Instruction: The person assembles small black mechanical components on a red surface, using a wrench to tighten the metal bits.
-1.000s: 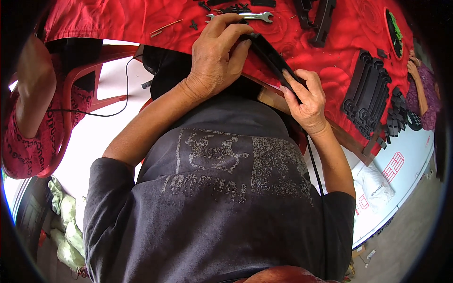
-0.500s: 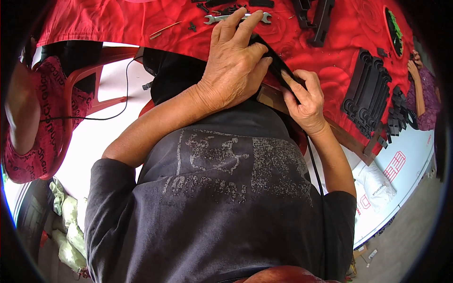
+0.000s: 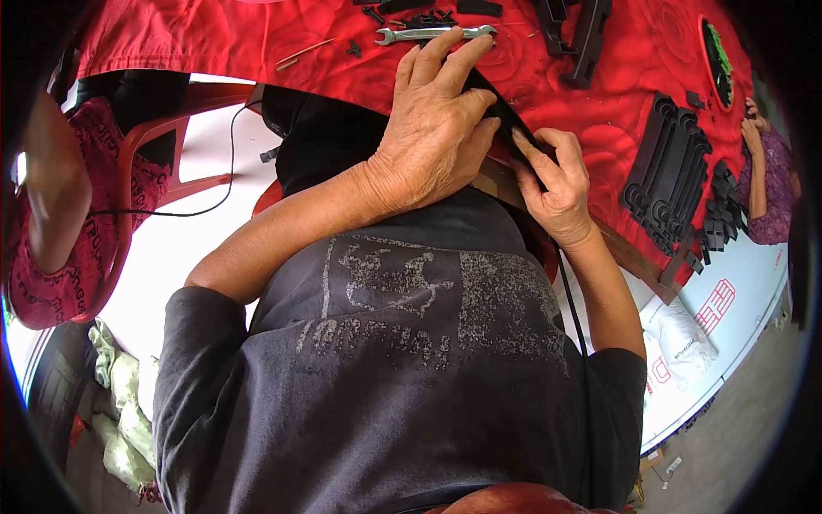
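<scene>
The left hand (image 3: 438,124) has shifted toward four o'clock, its fingers straighter; whether they grip, I cannot tell. The right hand (image 3: 555,184) grasps the bar (image 3: 507,111), at one o'clock by the edge of the bench (image 3: 591,124), seemingly its main support.

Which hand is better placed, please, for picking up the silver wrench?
Probably the left hand: its extended fingers overlap the wrench in this view, though contact is unclear. The right hand is farther away and holds the near end of the long black part.
</scene>
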Demonstrator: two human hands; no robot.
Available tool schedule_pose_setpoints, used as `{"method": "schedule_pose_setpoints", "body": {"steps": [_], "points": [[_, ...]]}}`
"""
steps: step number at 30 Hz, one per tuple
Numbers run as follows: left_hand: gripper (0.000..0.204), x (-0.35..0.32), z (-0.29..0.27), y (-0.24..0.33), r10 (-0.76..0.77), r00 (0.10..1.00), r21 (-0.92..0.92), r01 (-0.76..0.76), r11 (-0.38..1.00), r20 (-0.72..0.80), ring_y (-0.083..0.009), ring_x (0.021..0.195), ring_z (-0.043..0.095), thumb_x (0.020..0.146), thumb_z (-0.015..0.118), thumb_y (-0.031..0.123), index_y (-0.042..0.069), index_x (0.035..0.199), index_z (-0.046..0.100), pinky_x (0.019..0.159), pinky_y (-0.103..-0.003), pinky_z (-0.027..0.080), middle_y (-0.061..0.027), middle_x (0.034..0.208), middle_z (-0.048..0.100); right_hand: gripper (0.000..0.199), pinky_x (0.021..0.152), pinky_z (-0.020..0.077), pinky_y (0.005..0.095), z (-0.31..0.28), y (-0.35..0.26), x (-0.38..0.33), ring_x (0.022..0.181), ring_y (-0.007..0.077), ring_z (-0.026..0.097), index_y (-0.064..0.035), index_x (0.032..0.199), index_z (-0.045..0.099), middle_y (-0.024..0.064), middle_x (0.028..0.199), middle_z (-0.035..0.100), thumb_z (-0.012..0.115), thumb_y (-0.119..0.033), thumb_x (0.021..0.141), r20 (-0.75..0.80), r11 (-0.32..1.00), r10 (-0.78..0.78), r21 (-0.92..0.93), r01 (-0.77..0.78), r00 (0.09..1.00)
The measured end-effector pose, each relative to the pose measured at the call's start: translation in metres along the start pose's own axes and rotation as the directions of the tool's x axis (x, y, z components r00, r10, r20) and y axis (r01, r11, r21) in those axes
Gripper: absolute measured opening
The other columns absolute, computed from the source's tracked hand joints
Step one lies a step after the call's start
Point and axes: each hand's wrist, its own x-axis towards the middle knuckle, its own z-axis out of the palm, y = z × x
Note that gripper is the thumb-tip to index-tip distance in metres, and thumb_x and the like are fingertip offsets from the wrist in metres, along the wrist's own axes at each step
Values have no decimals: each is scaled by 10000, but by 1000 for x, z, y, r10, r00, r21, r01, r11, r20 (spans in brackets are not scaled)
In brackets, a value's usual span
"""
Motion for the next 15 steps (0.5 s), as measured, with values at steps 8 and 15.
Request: {"method": "schedule_pose_setpoints", "body": {"steps": [8,15], "points": [[269,-1,-3,1,33,999,11,-34,999,9,-385,1406,345,766,758,112,3,1005,704,1136,-511,289,-164,1489,438,462,748,506,387,-2,-2,3,879,304,582,-48,1144,705,131,994,570,771,39,695,25,1000,12,11,-12,1000],[274,0,-3,0,15,1000,29,-15,999,13,-385,1400,353,772,755,127,8,1012,703,1135,-513,290,-165,1481,448,482,771,511,388,-2,-1,3,900,310,587,-45,1156,702,138,1003,563,764,41,687,40,1000,10,0,-10,999]]}}
